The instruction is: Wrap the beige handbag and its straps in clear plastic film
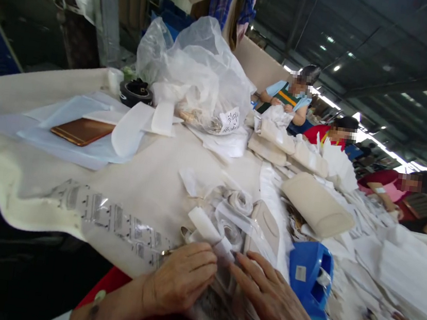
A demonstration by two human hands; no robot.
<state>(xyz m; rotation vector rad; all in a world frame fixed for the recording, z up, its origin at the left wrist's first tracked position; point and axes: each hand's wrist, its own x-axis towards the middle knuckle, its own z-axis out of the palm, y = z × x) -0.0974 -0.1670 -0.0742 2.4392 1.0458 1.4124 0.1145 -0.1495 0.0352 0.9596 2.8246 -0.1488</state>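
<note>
My left hand is curled at the near table edge, fingers closed on a small white paper roll that sticks up and away from it. My right hand lies beside it with fingers stretched flat over clear plastic sleeves and a white padded piece. A strip of printed labels in clear film runs left from my left hand. A blue tape dispenser stands just right of my right hand.
A large clear plastic bag sits at the back, with a black round object and a brown phone-like slab on pale sheets. Beige cushions and white fabric pile to the right. Three seated people work along the far right.
</note>
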